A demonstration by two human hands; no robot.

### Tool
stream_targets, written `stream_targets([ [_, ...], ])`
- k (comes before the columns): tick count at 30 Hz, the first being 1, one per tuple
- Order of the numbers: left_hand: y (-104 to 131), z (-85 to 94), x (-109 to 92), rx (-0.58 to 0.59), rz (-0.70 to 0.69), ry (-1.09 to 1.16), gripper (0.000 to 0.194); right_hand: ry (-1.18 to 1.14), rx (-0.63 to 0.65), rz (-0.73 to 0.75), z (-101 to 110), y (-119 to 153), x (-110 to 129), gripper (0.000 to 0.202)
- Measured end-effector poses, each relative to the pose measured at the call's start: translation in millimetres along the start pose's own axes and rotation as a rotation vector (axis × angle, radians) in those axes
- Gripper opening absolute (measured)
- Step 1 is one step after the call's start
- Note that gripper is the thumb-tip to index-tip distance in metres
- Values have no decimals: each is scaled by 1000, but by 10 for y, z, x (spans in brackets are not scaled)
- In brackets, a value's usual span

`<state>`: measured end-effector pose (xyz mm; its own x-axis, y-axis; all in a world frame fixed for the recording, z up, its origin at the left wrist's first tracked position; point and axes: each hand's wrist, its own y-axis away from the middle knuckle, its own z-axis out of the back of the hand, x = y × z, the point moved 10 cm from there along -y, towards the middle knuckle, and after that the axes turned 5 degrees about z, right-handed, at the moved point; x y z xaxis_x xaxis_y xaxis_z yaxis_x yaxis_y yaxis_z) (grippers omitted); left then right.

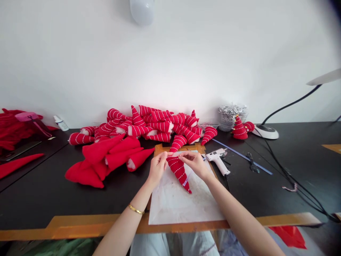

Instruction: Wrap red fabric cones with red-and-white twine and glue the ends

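Pinching the wide end of a striped red cone point(179, 171) between fingertips of left hand point(157, 166) and right hand point(196, 164), over the white sheet point(170, 208) near the counter's point(117, 201) front edge. Can see silver tinsel point(232, 108) in the clear tub point(226, 125) by the back edge; cannot see all of the lamp point(269, 132), cut off at right.

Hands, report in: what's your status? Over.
Left hand and right hand pinching striped red cone at wide end. Tip toward wearer. Glue gun near right hand.

Red cone point(178, 170) with white dashed stripes, white sheet point(183, 208)
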<state>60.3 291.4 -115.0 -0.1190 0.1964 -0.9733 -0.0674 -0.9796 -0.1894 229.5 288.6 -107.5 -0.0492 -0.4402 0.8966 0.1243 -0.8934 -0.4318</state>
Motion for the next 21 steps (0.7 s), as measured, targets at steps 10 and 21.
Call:
stream_targets([
  [10, 8, -214, 361, 173, 332, 228, 45, 356, 140, 491, -238, 164, 490, 12],
  [21, 74, -265, 466, 211, 496, 423, 45, 299, 102, 524, -231, 186, 493, 12],
])
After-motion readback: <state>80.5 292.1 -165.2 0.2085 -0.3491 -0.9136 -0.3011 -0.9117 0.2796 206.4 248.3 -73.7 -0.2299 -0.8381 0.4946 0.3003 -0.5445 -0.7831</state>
